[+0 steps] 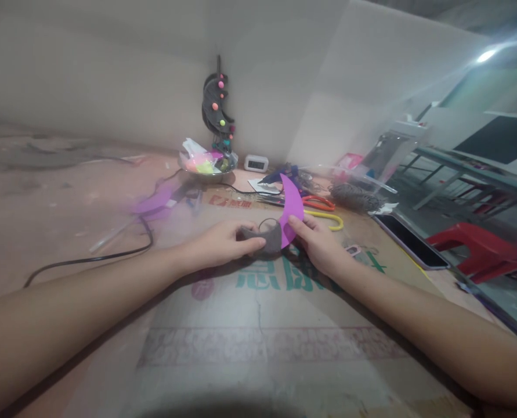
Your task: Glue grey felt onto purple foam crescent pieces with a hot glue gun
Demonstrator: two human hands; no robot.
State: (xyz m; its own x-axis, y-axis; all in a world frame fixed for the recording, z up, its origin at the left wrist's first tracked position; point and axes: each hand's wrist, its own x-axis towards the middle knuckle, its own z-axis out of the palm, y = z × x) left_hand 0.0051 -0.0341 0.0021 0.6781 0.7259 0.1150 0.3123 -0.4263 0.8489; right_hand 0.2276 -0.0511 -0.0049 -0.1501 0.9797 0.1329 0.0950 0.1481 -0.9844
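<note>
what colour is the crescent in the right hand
The crescent is bright purple; it shows in the head view.

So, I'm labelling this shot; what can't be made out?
Head view, each:
Right hand: some fingertips, behind the purple crescent.
White device: display too small and blurred to read.
Bowl: deeper contents, under the scraps.
Red stool: part cut off by right edge.

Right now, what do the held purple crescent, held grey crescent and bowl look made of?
Purple crescent: likely card or thin foam; flat, matte, evenly coloured.
Grey crescent: maybe felt or foam; dull, no shine.
Bowl: probably polished metal, going by its greyish sheen; blur leaves glass or plastic possible.
</note>
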